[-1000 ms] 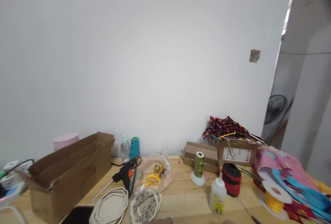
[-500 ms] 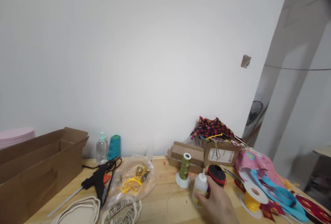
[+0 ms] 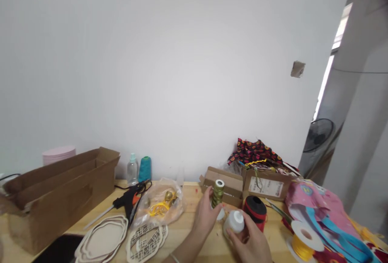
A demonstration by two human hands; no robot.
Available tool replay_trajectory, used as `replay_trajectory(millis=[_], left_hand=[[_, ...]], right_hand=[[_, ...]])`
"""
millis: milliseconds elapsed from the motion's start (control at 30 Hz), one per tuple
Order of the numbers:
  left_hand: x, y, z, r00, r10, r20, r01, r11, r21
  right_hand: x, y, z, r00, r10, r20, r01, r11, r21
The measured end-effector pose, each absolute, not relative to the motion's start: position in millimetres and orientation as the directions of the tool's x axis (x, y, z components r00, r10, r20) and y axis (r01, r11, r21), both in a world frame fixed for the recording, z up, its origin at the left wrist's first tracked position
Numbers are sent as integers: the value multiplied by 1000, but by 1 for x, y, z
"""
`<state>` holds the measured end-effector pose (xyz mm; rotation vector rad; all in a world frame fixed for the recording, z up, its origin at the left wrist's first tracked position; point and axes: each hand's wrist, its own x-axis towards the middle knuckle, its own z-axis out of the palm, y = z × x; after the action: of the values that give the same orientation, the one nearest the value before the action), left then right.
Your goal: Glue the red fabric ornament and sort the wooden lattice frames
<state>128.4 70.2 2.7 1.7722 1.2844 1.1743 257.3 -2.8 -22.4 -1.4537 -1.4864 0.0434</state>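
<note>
My right hand (image 3: 253, 242) is wrapped round a white glue bottle (image 3: 234, 223), tilted with its cap toward me, low over the wooden table (image 3: 190, 230). My left hand (image 3: 206, 215) reaches in beside it, fingers curled near the bottle and touching the white base of the olive-green thread spool (image 3: 217, 193). A red and black ribbon roll (image 3: 255, 212) stands just right of the bottle.
A long open cardboard box (image 3: 57, 192) lies at the left. A black glue gun (image 3: 131, 200), a plastic bag of gold bits (image 3: 160, 203) and wooden cut-out frames (image 3: 104, 238) lie left of my hands. Small cartons (image 3: 263, 184), patterned cloth, pink bag and yellow ribbon reel (image 3: 304, 242) crowd the right.
My right hand came in, took the glue bottle and lifted it, tilting it toward me. My left hand has come in beside the green spool. The view swung slightly.
</note>
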Motion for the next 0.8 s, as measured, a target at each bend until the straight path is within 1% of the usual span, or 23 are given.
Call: replay_trajectory(millis=[133,267,367,467,567,700,800], left_hand=[[115,82,-1,76,928,366,389,-365,846],[80,89,1,-21,914,405,457,-351,817],[64,93,-1,-54,910,412,472,-340,813],[63,92,-3,-61,906,420,459,-348,817],[66,82,0,-83,901,426,453,-347,821],[67,59,11,-106,892,440,452,-351,820],[63,36,20,-69,885,461,450,-385,806]], right_hand=[[260,-4,-15,178,844,506,769,202,-607],[263,-3,-15,152,835,530,780,228,-582],[263,-4,-19,159,838,522,764,230,-603],[262,-4,-18,194,871,451,757,160,-634],[254,3,-5,187,892,411,801,103,-589],[232,24,21,113,914,389,834,125,-537],[215,39,27,84,926,367,845,129,-519]])
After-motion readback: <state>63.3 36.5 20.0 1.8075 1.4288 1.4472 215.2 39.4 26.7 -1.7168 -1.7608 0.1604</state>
